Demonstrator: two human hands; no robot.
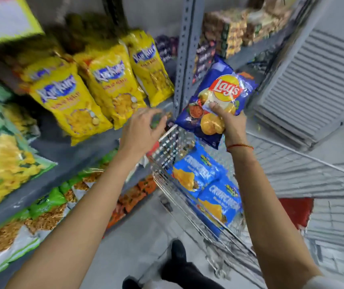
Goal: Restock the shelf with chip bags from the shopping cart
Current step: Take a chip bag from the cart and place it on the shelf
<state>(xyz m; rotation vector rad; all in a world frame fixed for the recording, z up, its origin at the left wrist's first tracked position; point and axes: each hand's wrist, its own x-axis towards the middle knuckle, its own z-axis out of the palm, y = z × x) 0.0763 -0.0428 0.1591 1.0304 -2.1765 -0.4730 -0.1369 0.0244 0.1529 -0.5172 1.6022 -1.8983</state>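
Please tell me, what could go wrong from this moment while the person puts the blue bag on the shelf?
1. The right hand pinches only the lower edge of the Lay's bag, so it may slip or flop over.
2. The yellow bags lean out over the shelf edge; the open left hand close by could knock one off.

yellow chip bags (108, 86): 3 | dark blue Lay's bag (214, 101): 1 | light blue bags (206, 184): 2
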